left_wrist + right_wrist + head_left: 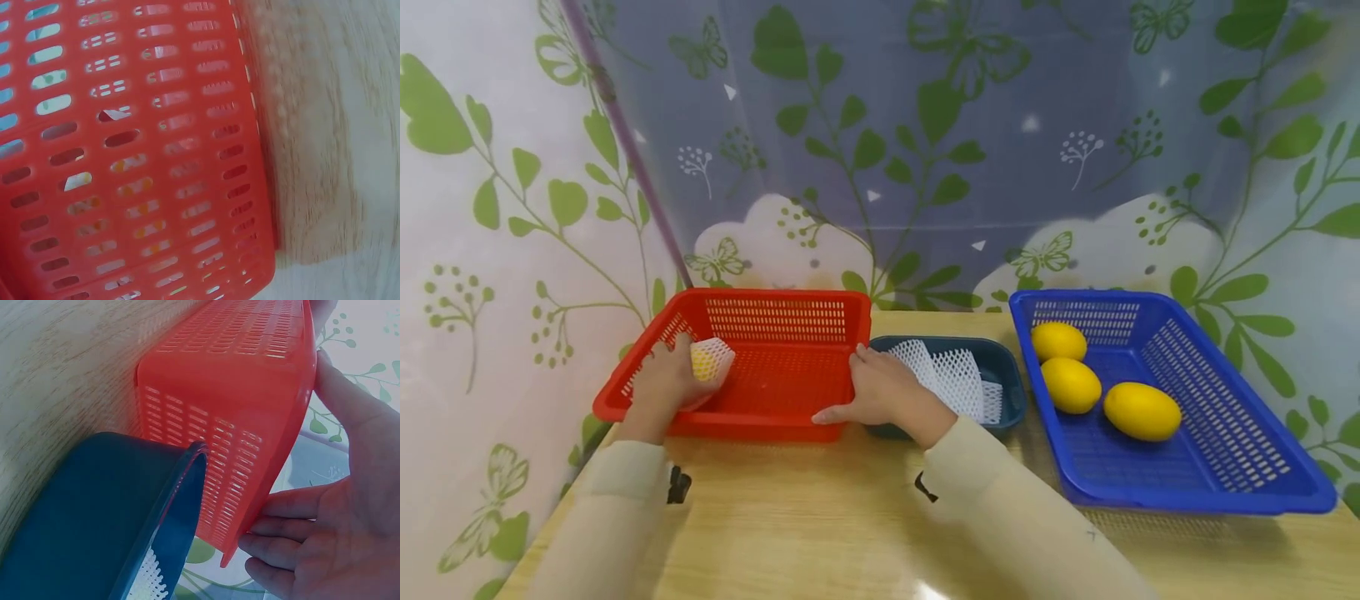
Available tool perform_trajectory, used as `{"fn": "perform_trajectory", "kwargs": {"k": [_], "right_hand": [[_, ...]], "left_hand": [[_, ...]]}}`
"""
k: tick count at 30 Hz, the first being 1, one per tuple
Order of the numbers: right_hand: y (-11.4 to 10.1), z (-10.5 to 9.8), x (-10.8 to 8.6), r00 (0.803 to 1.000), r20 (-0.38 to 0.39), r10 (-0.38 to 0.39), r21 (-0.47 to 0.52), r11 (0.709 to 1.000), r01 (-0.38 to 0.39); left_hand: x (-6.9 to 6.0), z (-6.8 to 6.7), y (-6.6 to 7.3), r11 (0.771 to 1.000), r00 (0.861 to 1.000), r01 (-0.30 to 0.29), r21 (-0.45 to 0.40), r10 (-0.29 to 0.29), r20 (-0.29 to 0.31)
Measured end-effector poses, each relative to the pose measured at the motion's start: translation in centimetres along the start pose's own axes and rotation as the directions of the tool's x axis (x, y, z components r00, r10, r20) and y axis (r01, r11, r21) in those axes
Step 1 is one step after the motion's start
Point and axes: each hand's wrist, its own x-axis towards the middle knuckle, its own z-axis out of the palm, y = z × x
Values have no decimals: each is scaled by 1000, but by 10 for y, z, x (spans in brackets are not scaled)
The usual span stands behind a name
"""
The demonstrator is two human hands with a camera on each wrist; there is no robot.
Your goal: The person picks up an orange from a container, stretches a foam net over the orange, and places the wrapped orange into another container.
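Observation:
My left hand (664, 383) reaches into the left end of the red basket (767, 429), its fingers around a yellow lemon in white foam netting (711, 362). In the left wrist view the slotted wall of the red basket (150, 81) hides most of that hand, and yellow patches show through the slots. Against the basket's right rim rests my right hand (887, 387), thumb at the near corner. The right wrist view has this hand (337, 531) with fairly straight fingers touching the rim of the red basket (225, 384).
A dark teal tray (1011, 375) holding white foam nets (958, 379) stands right of the red basket. Farther right, a blue basket (1187, 500) holds several bare lemons (1142, 412). Patterned curtains (880, 167) hang behind and beside the wooden table (790, 517).

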Motion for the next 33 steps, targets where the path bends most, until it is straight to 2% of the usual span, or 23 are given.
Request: {"fn": "perform_trajectory", "kwargs": {"k": [4,11,14,18,22,25,33], "right_hand": [[-2,0,0,1000,-8,2,-18,1000,-2],[-3,-1,1,1000,11,13,-47,999,-13],[-2,0,2,1000,8,19,-51,999,-18],[-1,-1,2,1000,9,21,-52,998,-20],[-2,-1,2,1000,13,21,-42,999,-21],[-3,-1,2,1000,13,19,-38,999,-18],[-1,1,2,1000,7,14,-41,999,-14]], "left_hand": [[-3,0,0,1000,1000,1,3,-1,16],[2,-2,-1,998,990,50,-31,-46,132],[3,0,-1,998,990,41,-44,-35,134],[3,2,-3,999,995,-6,-41,10,95],[3,3,-5,998,998,-60,-19,60,15],[4,3,-5,995,994,-96,-1,96,-42],[2,4,-2,994,990,-111,0,111,-90]]}}
